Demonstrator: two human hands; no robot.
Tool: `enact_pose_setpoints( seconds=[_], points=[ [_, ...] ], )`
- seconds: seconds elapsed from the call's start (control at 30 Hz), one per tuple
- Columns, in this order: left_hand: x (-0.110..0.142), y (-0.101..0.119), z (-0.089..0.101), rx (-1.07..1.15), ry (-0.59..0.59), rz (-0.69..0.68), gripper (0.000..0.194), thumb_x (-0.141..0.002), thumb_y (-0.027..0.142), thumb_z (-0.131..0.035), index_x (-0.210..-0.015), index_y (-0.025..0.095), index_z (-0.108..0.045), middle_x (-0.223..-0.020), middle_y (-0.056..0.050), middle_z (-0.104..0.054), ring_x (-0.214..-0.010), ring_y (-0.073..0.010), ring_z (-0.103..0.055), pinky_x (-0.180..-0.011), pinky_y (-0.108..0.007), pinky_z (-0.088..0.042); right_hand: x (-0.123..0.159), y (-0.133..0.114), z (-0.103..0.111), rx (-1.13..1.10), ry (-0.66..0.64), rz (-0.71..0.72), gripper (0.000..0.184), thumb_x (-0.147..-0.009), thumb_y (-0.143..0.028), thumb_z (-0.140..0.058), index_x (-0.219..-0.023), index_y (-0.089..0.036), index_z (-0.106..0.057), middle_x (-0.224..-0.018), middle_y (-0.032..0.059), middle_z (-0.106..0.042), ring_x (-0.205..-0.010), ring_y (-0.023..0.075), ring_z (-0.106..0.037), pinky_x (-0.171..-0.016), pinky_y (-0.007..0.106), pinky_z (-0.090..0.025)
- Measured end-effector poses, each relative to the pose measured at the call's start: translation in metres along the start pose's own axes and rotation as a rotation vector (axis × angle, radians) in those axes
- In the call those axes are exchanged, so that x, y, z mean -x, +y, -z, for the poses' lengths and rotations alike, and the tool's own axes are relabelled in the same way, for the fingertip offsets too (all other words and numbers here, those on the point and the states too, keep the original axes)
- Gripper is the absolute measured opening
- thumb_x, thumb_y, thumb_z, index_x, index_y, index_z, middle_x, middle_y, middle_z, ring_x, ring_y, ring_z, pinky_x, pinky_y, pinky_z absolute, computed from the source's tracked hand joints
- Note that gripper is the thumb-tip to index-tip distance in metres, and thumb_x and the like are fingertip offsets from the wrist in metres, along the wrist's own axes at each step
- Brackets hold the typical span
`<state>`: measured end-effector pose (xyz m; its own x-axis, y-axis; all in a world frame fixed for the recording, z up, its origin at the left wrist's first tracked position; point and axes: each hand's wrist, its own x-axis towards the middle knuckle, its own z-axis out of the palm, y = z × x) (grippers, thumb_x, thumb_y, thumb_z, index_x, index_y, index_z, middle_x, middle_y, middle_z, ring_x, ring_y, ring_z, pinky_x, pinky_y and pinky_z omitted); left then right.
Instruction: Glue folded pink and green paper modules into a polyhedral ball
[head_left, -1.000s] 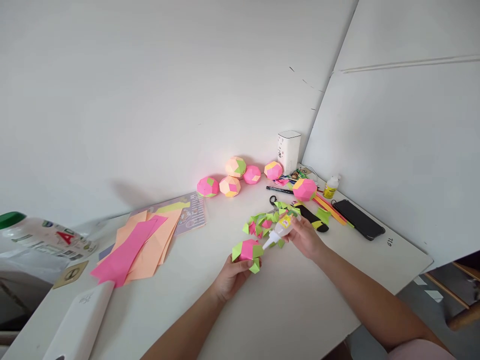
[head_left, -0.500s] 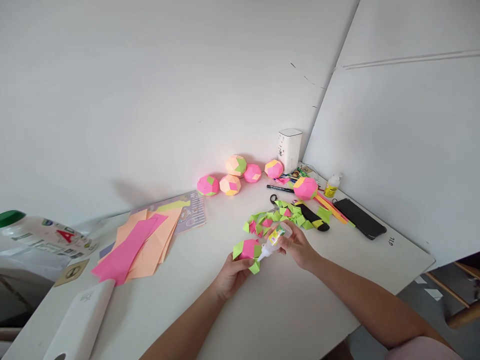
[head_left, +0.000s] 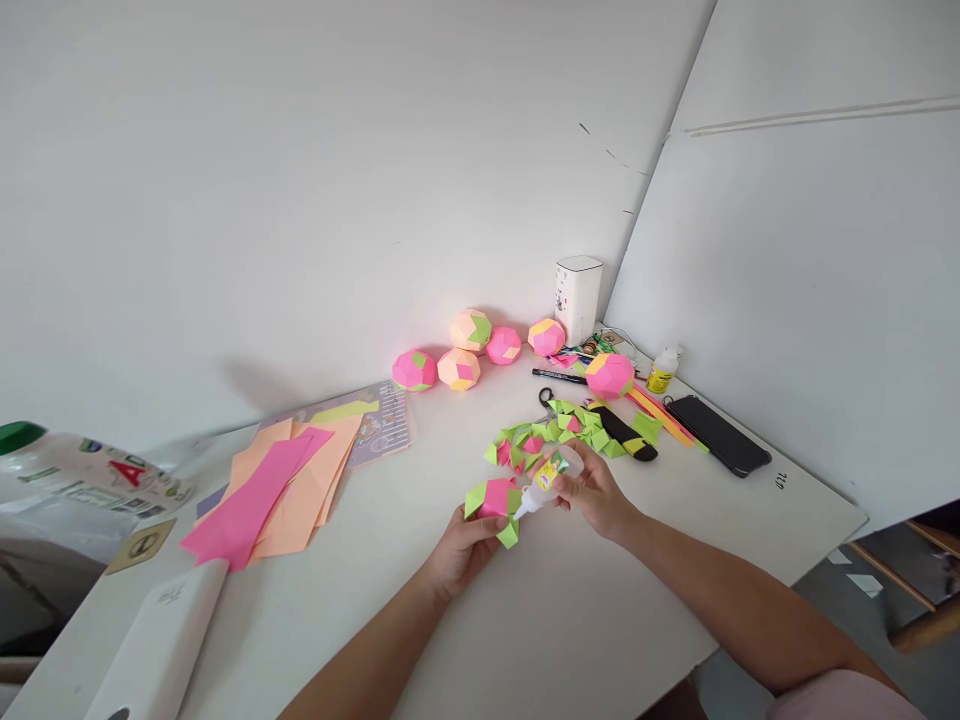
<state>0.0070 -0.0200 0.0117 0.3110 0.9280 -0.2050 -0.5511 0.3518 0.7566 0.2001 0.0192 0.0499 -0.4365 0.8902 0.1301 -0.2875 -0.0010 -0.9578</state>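
My left hand is closed on a partly built paper ball of pink and green folded pieces, its thumb on the near side. A clear glue bottle with a yellow label is gripped in my right hand, tilted so its white nozzle points down to the left. The nozzle tip meets, or comes very near, a green flap on the ball's right side; whether glue is flowing I cannot tell. Just beyond both hands lies a heap of folded green and pink paper pieces.
Several finished paper balls sit along the wall. Paper sheets and a white device lie at left, near a green-capped bottle. To the right are a phone, a second glue bottle, a marker and a black-and-yellow cutter.
Almost nothing differs. Both hands hold the paper ball and glue bottle in the same pose, while the whole view has shifted very slightly.
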Motion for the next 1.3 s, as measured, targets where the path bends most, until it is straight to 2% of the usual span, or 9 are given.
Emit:
enact_pose_setpoints(
  seconds=[0.6,1.03,1.3],
  points=[
    [0.0003,-0.0001,-0.0021,-0.017,0.018,-0.001,0.030,-0.061,0.016,-0.075,-0.090,0.013,-0.068,-0.077,-0.004,-0.068,-0.067,-0.0168,-0.060,-0.067,-0.029,-0.042,-0.0008,-0.0001,-0.0005,0.030,0.017,-0.014,0.036,-0.070,-0.048,-0.072,-0.082,-0.022,-0.049,-0.065,-0.0038,-0.057,-0.050,0.0108,-0.052,-0.044,0.023,-0.038],
    [0.0008,0.0008,-0.0024,-0.026,0.007,-0.002,0.026,-0.062,0.016,-0.075,-0.087,0.014,-0.068,-0.079,-0.005,-0.068,-0.069,-0.0170,-0.060,-0.069,-0.029,-0.042,-0.0009,-0.0006,-0.0009,0.038,0.020,-0.009,0.036,-0.069,-0.048,-0.072,-0.081,-0.023,-0.049,-0.062,-0.0056,-0.054,-0.048,0.0094,-0.049,-0.044,0.023,-0.040],
    [0.0004,-0.0001,-0.0017,-0.039,0.000,-0.003,0.034,-0.062,0.017,-0.076,-0.095,0.013,-0.068,-0.089,-0.009,-0.070,-0.079,-0.0221,-0.063,-0.070,-0.031,-0.044,-0.0012,0.0011,0.0005,0.040,0.026,-0.007,0.034,-0.070,-0.046,-0.072,-0.079,-0.022,-0.050,-0.061,-0.0061,-0.053,-0.046,0.0084,-0.048,-0.044,0.023,-0.040]
  ],
)
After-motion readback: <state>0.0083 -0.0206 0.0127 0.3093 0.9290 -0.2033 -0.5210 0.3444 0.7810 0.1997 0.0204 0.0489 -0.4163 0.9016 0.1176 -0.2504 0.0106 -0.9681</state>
